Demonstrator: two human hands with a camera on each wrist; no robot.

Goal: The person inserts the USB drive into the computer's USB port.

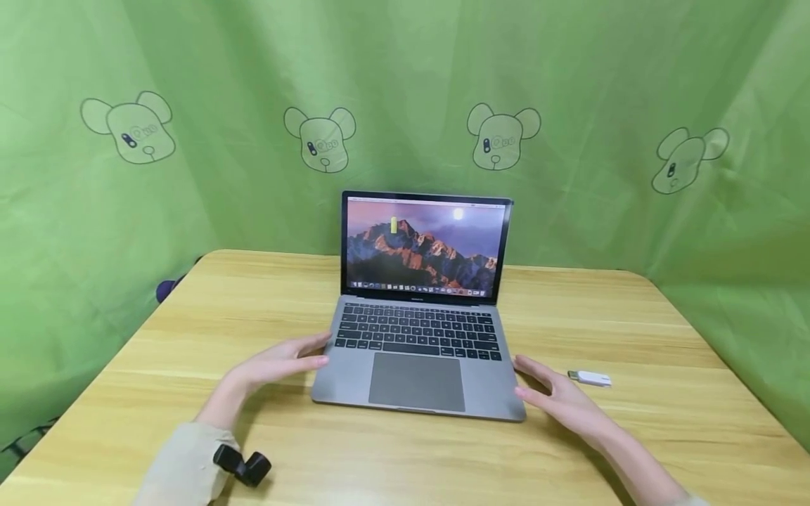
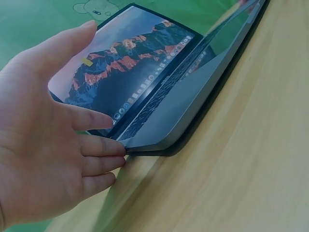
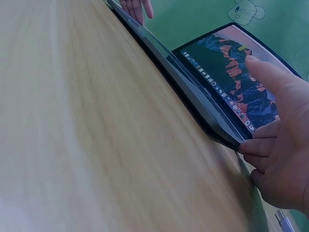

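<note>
Head view: unfolded laptop (image 1: 419, 383) on the table (image 1: 380, 457), between the left hand (image 1: 278, 362) and the right hand (image 1: 563, 404); base flat, screen (image 1: 430, 260) raised at the far side.
Screen: lit, with a mountain picture, a row of icons along the bottom and a small yellow patch (image 1: 394, 225) left of centre.
Keyboard (image 1: 418, 330): black-keyed, in the grey base, between screen and trackpad (image 1: 416, 372).
Left hand: fingers extended, thumb spread away from them; fingertips touching the laptop's left edge in the left wrist view.
Right hand: fingers extended and close together, thumb spread apart; fingertips touching the laptop's right edge in the right wrist view.
Stick (image 1: 593, 379): white, metal plug end pointing left; lying on the table to the right of the laptop, just beyond the right hand.
Sleeve (image 1: 186, 460): pale, on the left arm, with a black piece (image 1: 253, 469) beside it near the wrist.
Curtain (image 1: 411, 56): green, behind the table and along both sides, printed with a row of four round-eared animal heads.
</note>
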